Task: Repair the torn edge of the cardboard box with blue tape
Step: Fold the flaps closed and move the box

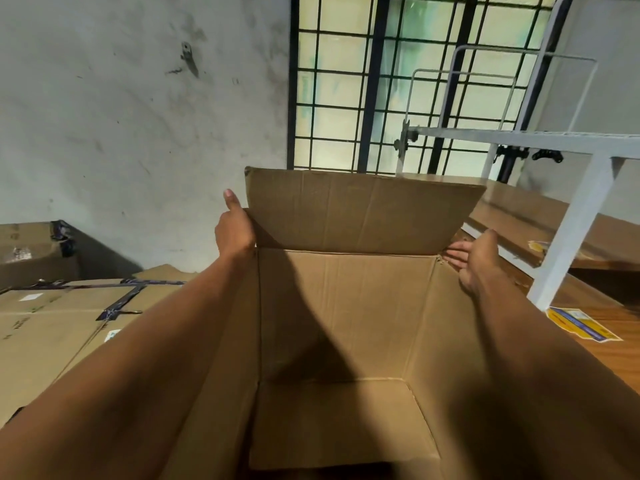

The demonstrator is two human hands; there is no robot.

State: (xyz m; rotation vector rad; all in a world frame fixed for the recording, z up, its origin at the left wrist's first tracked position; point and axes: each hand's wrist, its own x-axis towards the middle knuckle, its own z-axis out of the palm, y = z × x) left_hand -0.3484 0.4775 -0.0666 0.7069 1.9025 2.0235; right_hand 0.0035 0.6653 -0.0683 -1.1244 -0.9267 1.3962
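Note:
A large open cardboard box (pixel 346 323) fills the middle of the view, and I look down into its bare inside. Its far flap (pixel 360 209) stands upright. My left hand (pixel 233 230) holds the far left corner where the flap meets the box, with the thumb pointing up and the fingers hidden behind the flap. My right hand (pixel 476 261) lies against the outside of the far right corner with its fingers straight. The cardboard is ragged at that corner (pixel 440 258). No blue tape is in view.
Closed cardboard boxes (pixel 69 306) bound with dark tape lie at the left, against a stained wall. At the right, a white metal frame (pixel 571 220) stands on a wooden surface (pixel 620 355) bearing a yellow sticker (pixel 581 323). A barred window (pixel 381 81) is behind the box.

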